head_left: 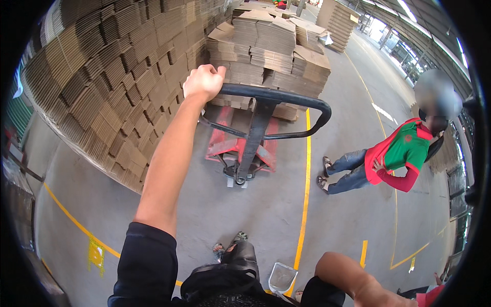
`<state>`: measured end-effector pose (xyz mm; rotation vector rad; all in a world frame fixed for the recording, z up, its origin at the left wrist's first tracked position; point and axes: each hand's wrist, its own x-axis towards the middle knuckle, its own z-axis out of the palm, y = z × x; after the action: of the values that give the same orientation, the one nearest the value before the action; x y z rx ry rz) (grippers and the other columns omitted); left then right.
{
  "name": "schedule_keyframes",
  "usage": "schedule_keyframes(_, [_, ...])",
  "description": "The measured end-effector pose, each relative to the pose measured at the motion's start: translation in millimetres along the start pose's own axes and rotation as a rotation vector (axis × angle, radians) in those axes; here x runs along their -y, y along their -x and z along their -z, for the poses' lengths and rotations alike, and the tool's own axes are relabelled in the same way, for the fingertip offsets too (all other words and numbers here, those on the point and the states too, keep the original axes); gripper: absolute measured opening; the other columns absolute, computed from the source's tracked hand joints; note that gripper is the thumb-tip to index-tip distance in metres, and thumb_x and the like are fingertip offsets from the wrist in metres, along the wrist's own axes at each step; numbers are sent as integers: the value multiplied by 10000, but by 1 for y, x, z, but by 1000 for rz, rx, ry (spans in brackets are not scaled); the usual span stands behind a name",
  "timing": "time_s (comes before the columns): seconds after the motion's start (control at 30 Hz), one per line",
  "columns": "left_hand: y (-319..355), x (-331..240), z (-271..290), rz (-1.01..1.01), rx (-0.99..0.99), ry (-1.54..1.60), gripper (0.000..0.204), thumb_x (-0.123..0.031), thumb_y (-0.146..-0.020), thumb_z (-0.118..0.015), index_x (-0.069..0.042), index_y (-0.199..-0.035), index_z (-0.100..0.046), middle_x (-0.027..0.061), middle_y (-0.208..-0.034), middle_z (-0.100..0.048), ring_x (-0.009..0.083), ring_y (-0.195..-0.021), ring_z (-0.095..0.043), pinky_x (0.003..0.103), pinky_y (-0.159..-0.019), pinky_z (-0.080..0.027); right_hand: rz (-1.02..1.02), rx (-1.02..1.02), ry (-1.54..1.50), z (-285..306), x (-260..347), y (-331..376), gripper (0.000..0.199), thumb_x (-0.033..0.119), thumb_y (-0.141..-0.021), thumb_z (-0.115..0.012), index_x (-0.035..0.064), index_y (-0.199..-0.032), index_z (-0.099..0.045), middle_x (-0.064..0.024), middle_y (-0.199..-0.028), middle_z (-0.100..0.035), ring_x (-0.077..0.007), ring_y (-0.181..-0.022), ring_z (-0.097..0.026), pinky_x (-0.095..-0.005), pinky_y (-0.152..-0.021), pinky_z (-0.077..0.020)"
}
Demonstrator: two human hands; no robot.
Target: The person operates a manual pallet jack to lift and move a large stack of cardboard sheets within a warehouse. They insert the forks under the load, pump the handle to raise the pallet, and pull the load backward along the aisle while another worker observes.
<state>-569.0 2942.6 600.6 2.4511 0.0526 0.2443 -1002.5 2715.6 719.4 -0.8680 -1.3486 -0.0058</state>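
My left hand (203,82) is closed around the left end of the black loop handle (276,93) of a pallet jack. The jack's red body (230,146) stands on the floor ahead, with its red forks running toward a stack of flat cardboard (271,43). Whether the forks are under that stack, I cannot make out. My right arm (358,279) is bent at the lower right, and its hand is outside the picture.
A tall wall of bundled cardboard (117,87) rises close on the left. To the right, a person in a red and green shirt (401,151) stands beyond a yellow floor line (305,204). By my feet is a pale-rimmed, scoop-shaped thing (283,278). Another cardboard stack (335,23) stands farther back.
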Motion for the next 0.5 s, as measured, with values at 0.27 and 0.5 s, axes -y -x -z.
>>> schedule_keyframes(0.27, [0, -4, 0, -17, -13, -6, 471, -498, -878, -521, -136, -1034, -779, 190, -1145, -733, 387, -1139, -663, 468, -1023, -496, 271, 48, 342, -4, -31, 7, 247, 84, -997, -428, 59, -942, -667, -108, -890, -690, -206, -658, -678, -366, -566, -557])
schedule_keyframes(0.5, [6, -7, -1, -31, -68, -45, 471, -489, -885, -505, -130, -1017, -780, 182, -1109, -743, 381, -1125, -669, 474, -1003, -502, 435, 286, 529, 19, -18, 20, 197, 148, -999, -503, 109, -1023, -695, -98, -979, -732, -200, -732, -717, -328, -607, -559])
